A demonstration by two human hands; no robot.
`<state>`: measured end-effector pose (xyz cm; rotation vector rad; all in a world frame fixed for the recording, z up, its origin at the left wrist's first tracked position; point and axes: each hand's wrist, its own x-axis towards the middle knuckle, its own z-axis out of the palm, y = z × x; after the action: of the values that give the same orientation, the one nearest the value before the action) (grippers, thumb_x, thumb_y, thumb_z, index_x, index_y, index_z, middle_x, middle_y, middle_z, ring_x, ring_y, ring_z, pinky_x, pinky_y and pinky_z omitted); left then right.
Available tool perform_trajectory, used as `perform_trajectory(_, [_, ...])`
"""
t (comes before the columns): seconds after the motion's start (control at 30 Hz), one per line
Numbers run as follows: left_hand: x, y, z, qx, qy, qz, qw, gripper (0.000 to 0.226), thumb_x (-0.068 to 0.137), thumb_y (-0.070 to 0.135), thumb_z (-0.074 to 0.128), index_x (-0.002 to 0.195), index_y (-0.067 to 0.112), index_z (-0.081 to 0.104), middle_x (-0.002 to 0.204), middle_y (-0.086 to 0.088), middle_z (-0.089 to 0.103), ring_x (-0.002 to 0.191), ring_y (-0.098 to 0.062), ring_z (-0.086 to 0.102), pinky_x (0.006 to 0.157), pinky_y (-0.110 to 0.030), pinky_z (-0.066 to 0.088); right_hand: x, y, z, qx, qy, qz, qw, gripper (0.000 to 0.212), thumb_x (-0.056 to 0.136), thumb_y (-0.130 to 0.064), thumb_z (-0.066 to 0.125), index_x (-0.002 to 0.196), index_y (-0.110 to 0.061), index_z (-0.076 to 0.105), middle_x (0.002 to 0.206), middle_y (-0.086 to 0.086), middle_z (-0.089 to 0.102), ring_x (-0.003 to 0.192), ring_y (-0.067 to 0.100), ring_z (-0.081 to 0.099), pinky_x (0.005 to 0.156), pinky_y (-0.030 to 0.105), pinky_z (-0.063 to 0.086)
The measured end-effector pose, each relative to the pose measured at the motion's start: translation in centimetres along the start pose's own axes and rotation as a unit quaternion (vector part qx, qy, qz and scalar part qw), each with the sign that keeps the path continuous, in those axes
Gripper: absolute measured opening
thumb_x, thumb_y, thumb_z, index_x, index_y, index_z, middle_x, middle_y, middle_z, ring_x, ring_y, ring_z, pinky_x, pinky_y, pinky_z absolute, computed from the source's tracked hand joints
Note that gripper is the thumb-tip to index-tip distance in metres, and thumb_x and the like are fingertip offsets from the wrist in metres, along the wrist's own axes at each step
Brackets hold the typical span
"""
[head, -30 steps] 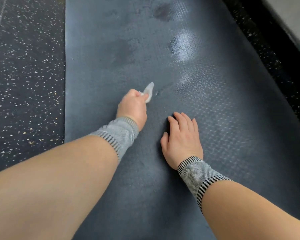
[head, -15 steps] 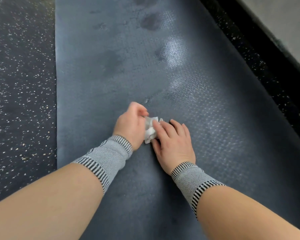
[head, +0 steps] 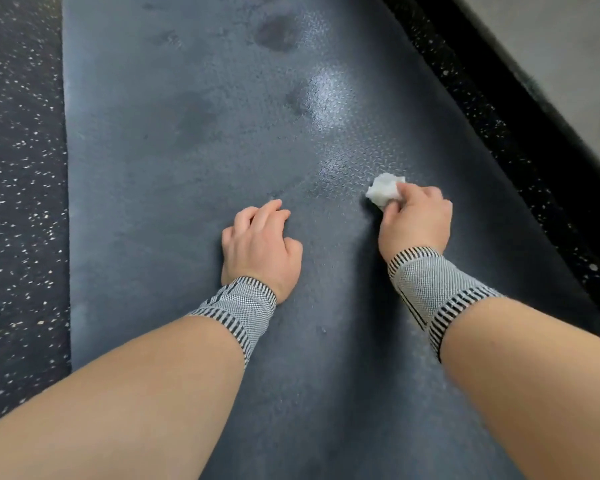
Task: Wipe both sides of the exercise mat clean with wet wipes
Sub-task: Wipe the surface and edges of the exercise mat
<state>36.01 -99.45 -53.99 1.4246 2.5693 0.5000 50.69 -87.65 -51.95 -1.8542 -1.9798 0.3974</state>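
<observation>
A dark grey exercise mat (head: 174, 140) lies flat on the floor and runs away from me, with wet shiny patches and darker damp spots further up. My right hand (head: 414, 223) grips a crumpled white wet wipe (head: 384, 191) and presses it on the mat's right half. My left hand (head: 258, 244) rests on the middle of the mat with its fingers loosely curled and holds nothing. Both wrists wear grey knitted bands with black stripes.
Black speckled rubber flooring (head: 18, 174) lies to the left of the mat. On the right a narrow strip of the same flooring (head: 520, 140) meets a black baseboard and a pale wall (head: 568, 57).
The wipe passed from my left hand to my right hand, which then moved right across the mat. My left hand came back and now rests on the mat's middle.
</observation>
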Motion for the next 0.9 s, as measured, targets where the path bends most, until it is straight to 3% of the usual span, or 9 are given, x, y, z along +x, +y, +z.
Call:
perform_trajectory(0.07, [0.0, 0.0, 0.1, 0.021, -0.007, -0.001, 1.000, 0.044, 0.085, 0.021, 0.048, 0.129, 0.023, 0.057, 0.145, 0.014, 0.045, 0.129, -0.017, 0.034, 0.104, -0.037, 0.026, 0.2, -1.3, 0.6, -0.019, -0.043, -0.034, 0.998, 0.032, 0.090, -0.016, 0.047, 0.119, -0.021, 0.061, 0.115, 0.012, 0.053, 0.106, 0.033, 0.048, 0.086, 0.030, 0.037])
perform_trajectory(0.2, [-0.1, -0.1, 0.0, 0.020, -0.003, 0.009, 1.000, 0.046, 0.085, 0.020, 0.049, 0.130, 0.026, 0.055, 0.145, 0.014, 0.045, 0.128, -0.018, 0.035, 0.101, -0.038, 0.028, -4.6, -4.9, 3.6, 0.026, -0.159, -0.245, 0.956, 0.020, 0.089, -0.019, 0.055, 0.102, -0.018, 0.070, 0.100, 0.007, 0.055, 0.097, 0.029, 0.052, 0.075, 0.022, 0.034])
perform_trajectory(0.33, [0.0, -0.3, 0.2, 0.061, -0.013, 0.021, 0.998, 0.052, 0.087, 0.025, 0.043, 0.139, 0.030, 0.047, 0.149, 0.017, 0.039, 0.128, -0.016, 0.031, 0.101, -0.037, 0.027, -1.8, -2.8, 2.3, 0.030, -0.115, -0.385, 0.915, 0.018, 0.073, -0.002, 0.070, 0.087, -0.012, 0.075, 0.081, 0.013, 0.059, 0.076, 0.032, 0.056, 0.066, 0.027, 0.040])
perform_trajectory(0.4, [0.0, -0.3, 0.3, 0.077, -0.020, 0.023, 0.997, 0.053, 0.089, 0.027, 0.039, 0.142, 0.030, 0.044, 0.151, 0.018, 0.035, 0.128, -0.015, 0.029, 0.101, -0.037, 0.026, 1.7, 0.0, 1.4, -0.023, -0.086, -0.295, 0.951, 0.020, 0.074, -0.004, 0.067, 0.091, -0.012, 0.072, 0.089, 0.014, 0.058, 0.088, 0.036, 0.055, 0.069, 0.026, 0.036])
perform_trajectory(0.47, [-0.1, -0.3, 0.3, 0.077, -0.022, 0.021, 0.997, 0.053, 0.089, 0.028, 0.038, 0.142, 0.030, 0.044, 0.151, 0.018, 0.035, 0.128, -0.015, 0.028, 0.102, -0.037, 0.026, 5.1, 2.8, 0.4, -0.049, 0.015, -0.118, 0.992, 0.013, 0.079, -0.014, 0.059, 0.092, -0.017, 0.062, 0.098, 0.007, 0.056, 0.099, 0.032, 0.054, 0.070, 0.022, 0.032])
perform_trajectory(0.53, [0.0, -0.2, 0.3, 0.073, -0.019, 0.019, 0.997, 0.052, 0.090, 0.027, 0.040, 0.141, 0.029, 0.045, 0.151, 0.017, 0.036, 0.127, -0.014, 0.028, 0.102, -0.037, 0.026, 6.2, 3.7, 0.2, -0.069, 0.059, 0.016, 0.996, 0.015, 0.083, -0.016, 0.054, 0.098, -0.017, 0.056, 0.111, 0.008, 0.056, 0.104, 0.030, 0.054, 0.079, 0.023, 0.036])
perform_trajectory(0.67, [-0.1, -0.1, 0.3, 0.071, -0.010, 0.018, 0.997, 0.052, 0.088, 0.025, 0.044, 0.139, 0.027, 0.048, 0.149, 0.015, 0.039, 0.124, -0.015, 0.030, 0.101, -0.039, 0.028, 1.3, -0.8, 2.5, -0.036, -0.021, -0.175, 0.984, 0.031, 0.090, -0.017, 0.051, 0.118, -0.018, 0.064, 0.115, 0.012, 0.057, 0.105, 0.033, 0.054, 0.089, 0.027, 0.040])
perform_trajectory(0.8, [-0.1, -0.1, 0.1, 0.077, -0.008, 0.028, 0.997, 0.052, 0.085, 0.025, 0.045, 0.137, 0.029, 0.052, 0.147, 0.011, 0.043, 0.123, -0.019, 0.035, 0.098, -0.043, 0.032, -1.6, -2.4, 2.5, 0.036, -0.135, -0.406, 0.903, 0.021, 0.075, 0.002, 0.068, 0.093, -0.009, 0.073, 0.087, 0.013, 0.059, 0.076, 0.031, 0.057, 0.067, 0.029, 0.047])
perform_trajectory(0.9, [0.0, 0.2, 0.0, 0.075, -0.015, 0.018, 0.997, 0.051, 0.085, 0.024, 0.049, 0.135, 0.029, 0.054, 0.145, 0.010, 0.046, 0.123, -0.021, 0.034, 0.097, -0.044, 0.032, 3.1, 1.1, 0.9, 0.017, -0.106, -0.277, 0.955, 0.006, 0.076, -0.013, 0.067, 0.081, -0.013, 0.065, 0.085, -0.007, 0.058, 0.080, 0.016, 0.052, 0.067, 0.013, 0.034])
